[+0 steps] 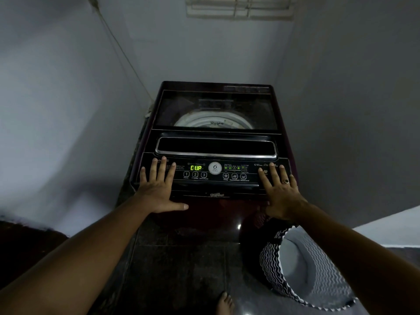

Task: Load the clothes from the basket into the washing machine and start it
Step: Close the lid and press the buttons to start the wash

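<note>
L hand (159,193) & R hand (281,194) fingers (162,169) flat on washer panel (216,183) ends.

- Washer (213,142) drum: seen thru dark lid glass (216,105); only a pale rim shows, contents can't be made out.
- Ctrl panel (213,184): small print by icons too tiny to read.
- Basket (270,253): right side hidden behind right arm (341,246).
- Vent (238,7): cut off by top edge.
- Foot (225,302): cut off by btm edge, toes only, dim.
</note>
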Action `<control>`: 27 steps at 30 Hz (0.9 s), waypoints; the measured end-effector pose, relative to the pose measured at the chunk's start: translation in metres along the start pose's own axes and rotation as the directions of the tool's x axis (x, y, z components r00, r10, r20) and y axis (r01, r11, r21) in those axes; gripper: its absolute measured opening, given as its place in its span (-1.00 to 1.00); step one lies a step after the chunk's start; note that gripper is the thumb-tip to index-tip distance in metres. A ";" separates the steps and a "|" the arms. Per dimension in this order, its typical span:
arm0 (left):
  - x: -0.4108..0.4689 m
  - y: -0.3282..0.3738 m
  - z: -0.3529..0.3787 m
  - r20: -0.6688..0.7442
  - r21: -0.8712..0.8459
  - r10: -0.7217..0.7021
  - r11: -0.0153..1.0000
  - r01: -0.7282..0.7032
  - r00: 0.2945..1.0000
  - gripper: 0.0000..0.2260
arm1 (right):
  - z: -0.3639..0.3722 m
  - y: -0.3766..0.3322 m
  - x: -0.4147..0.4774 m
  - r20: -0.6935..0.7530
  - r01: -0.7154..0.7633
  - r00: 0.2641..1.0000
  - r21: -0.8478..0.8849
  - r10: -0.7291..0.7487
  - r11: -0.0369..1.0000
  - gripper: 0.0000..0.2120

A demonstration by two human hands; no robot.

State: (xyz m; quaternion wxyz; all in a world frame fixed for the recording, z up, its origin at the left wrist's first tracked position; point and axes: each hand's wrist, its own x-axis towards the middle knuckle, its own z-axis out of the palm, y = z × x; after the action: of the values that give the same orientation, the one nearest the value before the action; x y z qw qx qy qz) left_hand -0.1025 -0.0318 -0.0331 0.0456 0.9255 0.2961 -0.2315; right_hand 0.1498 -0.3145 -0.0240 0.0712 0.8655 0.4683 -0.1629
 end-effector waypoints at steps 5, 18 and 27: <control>0.000 0.001 -0.001 -0.001 -0.003 0.005 1.000 -0.005 1.000 0.29 | 0.001 0.000 0.001 0.002 -0.001 1.000 -0.003 0.001 1.000 0.13; 0.000 0.000 0.001 -0.004 -0.002 0.005 1.000 -0.005 1.000 0.30 | 0.001 0.000 0.001 0.014 -0.012 1.000 0.013 0.012 1.000 0.16; 0.002 0.001 0.002 -0.013 0.003 -0.002 1.000 0.002 1.000 0.30 | 0.004 0.000 0.003 0.003 -0.013 1.000 -0.006 0.013 1.000 0.16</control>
State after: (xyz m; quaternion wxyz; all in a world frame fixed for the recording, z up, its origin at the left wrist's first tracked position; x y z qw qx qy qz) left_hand -0.1016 -0.0319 -0.0356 0.0420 0.9269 0.2969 -0.2258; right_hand 0.1506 -0.3134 -0.0285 0.0754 0.8681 0.4630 -0.1624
